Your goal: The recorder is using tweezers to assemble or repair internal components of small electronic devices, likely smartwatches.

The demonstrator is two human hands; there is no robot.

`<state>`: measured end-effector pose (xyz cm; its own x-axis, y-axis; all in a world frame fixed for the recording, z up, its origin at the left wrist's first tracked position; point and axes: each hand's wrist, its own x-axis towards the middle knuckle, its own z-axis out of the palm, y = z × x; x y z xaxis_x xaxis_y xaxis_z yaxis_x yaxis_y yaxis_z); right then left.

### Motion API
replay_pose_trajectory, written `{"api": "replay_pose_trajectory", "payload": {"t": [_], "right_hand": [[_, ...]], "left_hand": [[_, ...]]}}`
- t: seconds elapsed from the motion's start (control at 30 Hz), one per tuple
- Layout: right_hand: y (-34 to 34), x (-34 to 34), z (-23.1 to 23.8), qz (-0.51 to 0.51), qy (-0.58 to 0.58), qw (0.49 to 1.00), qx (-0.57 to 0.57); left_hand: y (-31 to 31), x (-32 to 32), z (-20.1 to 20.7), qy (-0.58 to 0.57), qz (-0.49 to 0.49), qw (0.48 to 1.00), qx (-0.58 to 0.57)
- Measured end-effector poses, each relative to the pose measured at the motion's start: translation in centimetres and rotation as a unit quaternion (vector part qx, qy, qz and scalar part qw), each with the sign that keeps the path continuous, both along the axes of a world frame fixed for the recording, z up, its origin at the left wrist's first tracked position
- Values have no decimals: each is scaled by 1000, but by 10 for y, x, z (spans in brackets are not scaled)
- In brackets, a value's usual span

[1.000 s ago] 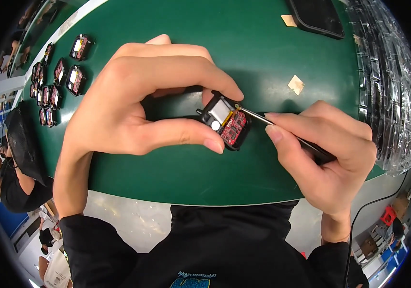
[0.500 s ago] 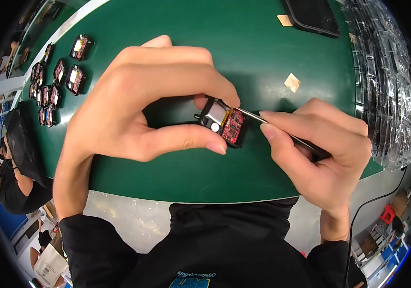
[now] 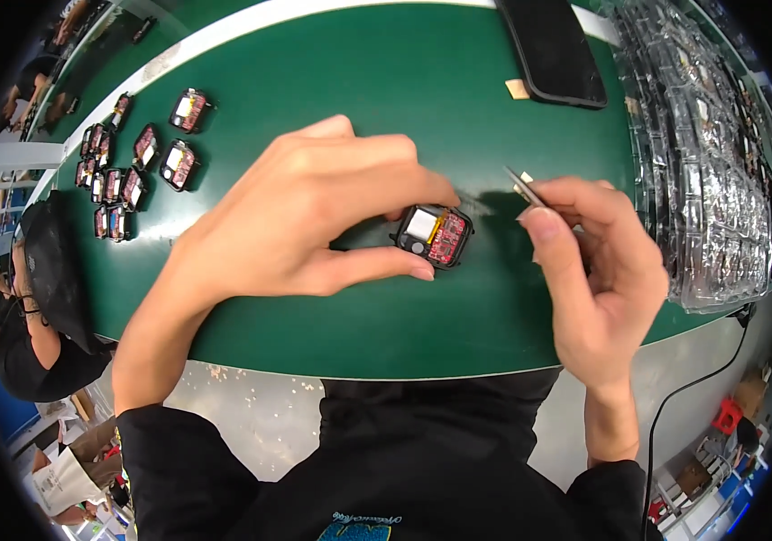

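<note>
A small black device housing (image 3: 436, 237) with a red circuit board, a silvery block and a round grey part lies face up at the middle of the table. My left hand (image 3: 314, 216) curves around it, forefinger at its upper edge and thumb at its lower left, gripping it lightly. Off to the right, my right hand (image 3: 598, 243) pinches slim metal tweezers (image 3: 525, 187) between thumb and fingers. Their tip points up and left, apart from the housing. A small pale tan piece shows partly behind the tweezers.
Several similar open housings (image 3: 179, 165) stand at the left of the green table (image 3: 359, 334). A black phone (image 3: 553, 54) lies at the back right, beside a tan paper square (image 3: 517, 89). Stacked clear plastic trays (image 3: 702, 171) line the right edge. Another person (image 3: 39, 347) sits at far left.
My right hand has drawn the tweezers away from the housing, to the right and up. The housing lies flatter, and its round part looks grey instead of white. The view has shifted.
</note>
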<state>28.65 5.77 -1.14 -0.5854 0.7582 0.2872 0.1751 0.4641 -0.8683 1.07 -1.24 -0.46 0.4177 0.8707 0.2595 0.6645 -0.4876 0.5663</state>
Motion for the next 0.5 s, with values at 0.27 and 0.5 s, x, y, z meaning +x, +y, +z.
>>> {"api": "replay_pose_trajectory", "payload": {"t": [0.27, 0.5], "right_hand": [[-18, -27, 11, 40, -126, 981, 143], [-10, -24, 9, 51, -102, 985, 128]], "left_hand": [[-3, -4, 5, -82, -19, 996, -39], [4, -13, 28, -114, 15, 982, -152]]}}
